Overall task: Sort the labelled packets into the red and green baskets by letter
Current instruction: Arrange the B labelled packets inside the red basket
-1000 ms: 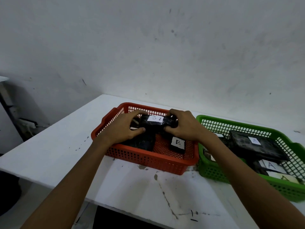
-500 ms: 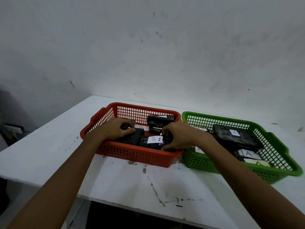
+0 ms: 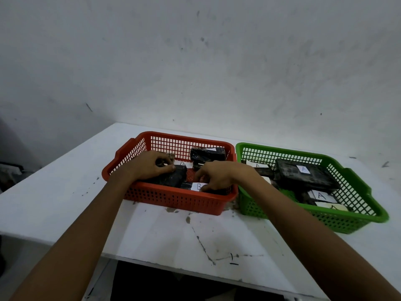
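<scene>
The red basket point(image 3: 173, 200) stands left of the green basket point(image 3: 325, 216) on the white table. Dark wrapped packets with white B labels lie in the red one. My left hand point(image 3: 149, 166) is inside its left half, thumb on top of a dark packet point(image 3: 175, 178) and fingers curled over its far edge. My right hand point(image 3: 221, 174) reaches into the front right part, its curled fingertips on the right end of a B-labelled packet point(image 3: 196, 186) lying by the front wall. Another packet point(image 3: 207, 156) leans at the back. Several A-labelled packets point(image 3: 303, 174) fill the green basket.
The white table point(image 3: 65, 192) has scratches and dark stains in front of the baskets and drops off at its near edge point(image 3: 173, 266). A plain wall rises close behind both baskets. Dim clutter sits beyond the table's left side.
Both hands have lowered the B-labelled packet from above the red basket down to its front wall. The left hand has shifted onto the dark packet beside it.
</scene>
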